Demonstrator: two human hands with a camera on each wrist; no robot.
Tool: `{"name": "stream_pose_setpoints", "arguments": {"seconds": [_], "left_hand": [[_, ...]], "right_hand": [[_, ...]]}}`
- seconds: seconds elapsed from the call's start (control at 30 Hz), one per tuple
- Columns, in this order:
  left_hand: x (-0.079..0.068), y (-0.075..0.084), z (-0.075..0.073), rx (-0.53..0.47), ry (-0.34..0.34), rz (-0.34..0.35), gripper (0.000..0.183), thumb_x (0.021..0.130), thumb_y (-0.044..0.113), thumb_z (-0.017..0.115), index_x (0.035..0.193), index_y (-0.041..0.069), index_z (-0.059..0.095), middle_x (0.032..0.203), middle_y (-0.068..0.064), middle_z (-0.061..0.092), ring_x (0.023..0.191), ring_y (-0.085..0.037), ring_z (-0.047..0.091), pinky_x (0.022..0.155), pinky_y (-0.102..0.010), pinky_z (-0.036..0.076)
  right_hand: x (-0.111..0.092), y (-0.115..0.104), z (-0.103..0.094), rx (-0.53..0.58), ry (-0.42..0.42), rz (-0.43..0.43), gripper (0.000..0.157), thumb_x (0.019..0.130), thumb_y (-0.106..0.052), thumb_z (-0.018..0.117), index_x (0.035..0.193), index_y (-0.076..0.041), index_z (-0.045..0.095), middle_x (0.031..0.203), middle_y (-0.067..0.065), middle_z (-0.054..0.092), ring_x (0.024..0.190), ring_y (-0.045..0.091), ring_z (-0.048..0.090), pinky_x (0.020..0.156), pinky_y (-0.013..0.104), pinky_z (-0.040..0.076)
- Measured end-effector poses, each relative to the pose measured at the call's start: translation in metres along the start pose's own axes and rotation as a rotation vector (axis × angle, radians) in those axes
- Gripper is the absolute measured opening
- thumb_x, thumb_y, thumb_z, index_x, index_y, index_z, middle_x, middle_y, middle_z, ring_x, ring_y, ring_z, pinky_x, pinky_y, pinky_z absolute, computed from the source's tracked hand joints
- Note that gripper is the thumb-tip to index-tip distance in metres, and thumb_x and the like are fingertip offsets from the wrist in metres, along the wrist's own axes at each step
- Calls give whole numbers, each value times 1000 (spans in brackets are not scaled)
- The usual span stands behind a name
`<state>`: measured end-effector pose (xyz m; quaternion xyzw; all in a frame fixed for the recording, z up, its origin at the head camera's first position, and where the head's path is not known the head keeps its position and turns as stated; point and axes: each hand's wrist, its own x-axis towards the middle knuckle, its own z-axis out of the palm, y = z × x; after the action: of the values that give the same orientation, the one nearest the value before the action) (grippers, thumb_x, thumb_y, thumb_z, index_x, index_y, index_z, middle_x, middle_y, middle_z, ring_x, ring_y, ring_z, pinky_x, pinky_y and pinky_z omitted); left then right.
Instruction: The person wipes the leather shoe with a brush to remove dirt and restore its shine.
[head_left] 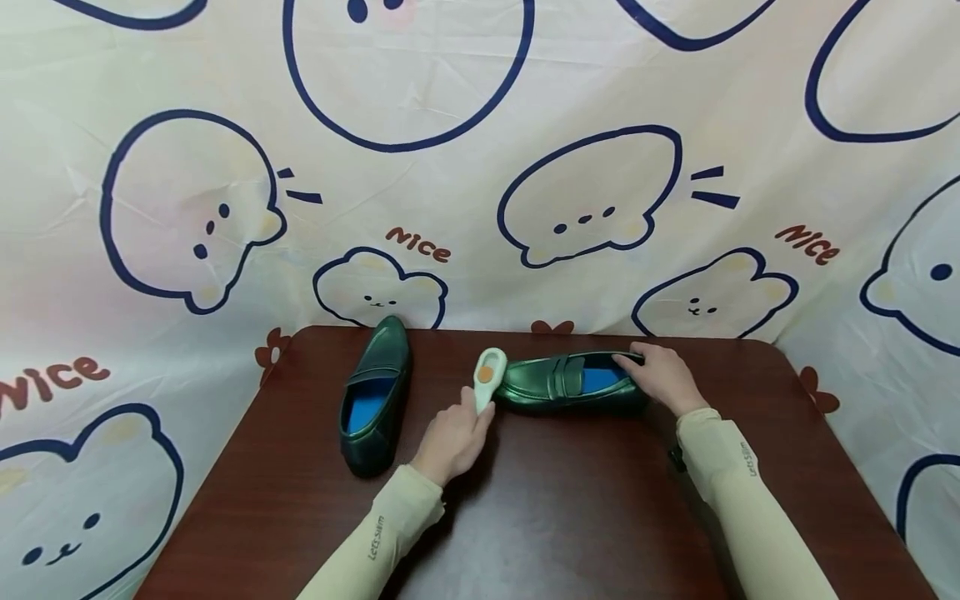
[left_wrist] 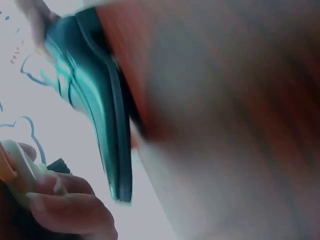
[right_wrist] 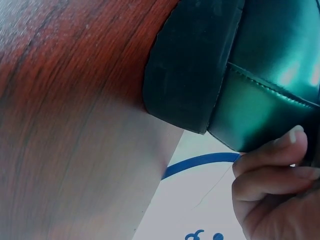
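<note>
"How do the shoes lie?"

"The first shoe point(head_left: 386, 358) stands on the counter point(head_left: 585, 500), at the left, its toe toward the far edge. The second shoe point(head_left: 562, 379) lies crosswise to its right, toe pointing left; whether its sole touches the counter is unclear."

"And between them?"

"A handheld tool point(head_left: 487, 379), in the fingers of the left hand point(head_left: 452, 437), its head just beside the second shoe's toe. Contact there cannot be told."

"Where is the right hand point(head_left: 663, 375)?"

"At the second shoe's heel end, fingers at the opening."

"Beyond that?"

"A backdrop point(head_left: 465, 192), behind the counter and along both its sides."
</note>
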<state>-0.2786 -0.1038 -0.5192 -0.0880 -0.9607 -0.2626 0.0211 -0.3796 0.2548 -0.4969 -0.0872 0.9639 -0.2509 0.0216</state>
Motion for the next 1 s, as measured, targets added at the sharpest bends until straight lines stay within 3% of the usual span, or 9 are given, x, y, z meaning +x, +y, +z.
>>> {"name": "stream_pose_setpoints", "arguments": {"seconds": [0.07, 0.2, 0.3, 0.4, 0.53, 0.73, 1.0], "left_hand": [[0, 9, 7, -22, -44, 23, 42, 111, 45, 41, 112, 3, 46, 73, -10, 58, 59, -24, 57, 57, -39, 45], [1, 23, 23, -50, -121, 69, 43, 111, 48, 38, 111, 5, 46, 76, -8, 59, 61, -22, 57, 60, -37, 45], [2, 29, 34, -83, -171, 57, 43, 111, 48, 37, 112, 6, 46, 76, -6, 57, 61, -20, 55, 61, -35, 45], [3, 31, 38, -103, -176, 20, 44, 111, 45, 39, 118, 2, 48, 79, -9, 59, 63, -22, 58, 63, -37, 47], [4, 29, 35, -24, -120, -8, 41, 111, 40, 44, 120, 0, 48, 80, -12, 62, 65, -25, 60, 63, -40, 48], [-3, 14, 22, 109, -21, 1, 38, 108, 35, 50, 116, -2, 48, 70, -12, 61, 55, -27, 58, 52, -40, 46], [-6, -5, 7, 171, 119, -72, 36, 107, 34, 53, 110, -3, 49, 66, -13, 59, 53, -29, 58, 50, -42, 46]], "right_hand": [[1, -1, -1, 2, -1, 2, 41, 106, -45, 54, 109, -6, 65, 93, 13, 64, 87, 28, 57, 71, 38, 46], [0, -1, -1, -9, -11, -1, 49, 107, -45, 53, 124, -1, 64, 113, 23, 68, 96, 33, 59, 82, 49, 53], [-2, -1, 0, -23, -26, 6, 55, 107, -44, 52, 137, 2, 59, 132, 28, 63, 107, 38, 60, 94, 58, 52], [-2, -1, 1, -28, -34, 12, 58, 107, -44, 52, 142, 2, 56, 138, 29, 60, 112, 39, 59, 97, 61, 51], [-2, 0, 0, -41, -24, 3, 56, 107, -45, 52, 141, 0, 57, 136, 28, 61, 109, 38, 60, 93, 59, 52], [-1, 0, -2, -55, -6, -12, 49, 107, -43, 53, 131, -2, 63, 126, 26, 66, 100, 34, 61, 84, 54, 54], [0, 0, 1, -63, -9, -19, 47, 106, -43, 54, 128, -2, 64, 120, 24, 68, 95, 31, 60, 78, 49, 54]]}}
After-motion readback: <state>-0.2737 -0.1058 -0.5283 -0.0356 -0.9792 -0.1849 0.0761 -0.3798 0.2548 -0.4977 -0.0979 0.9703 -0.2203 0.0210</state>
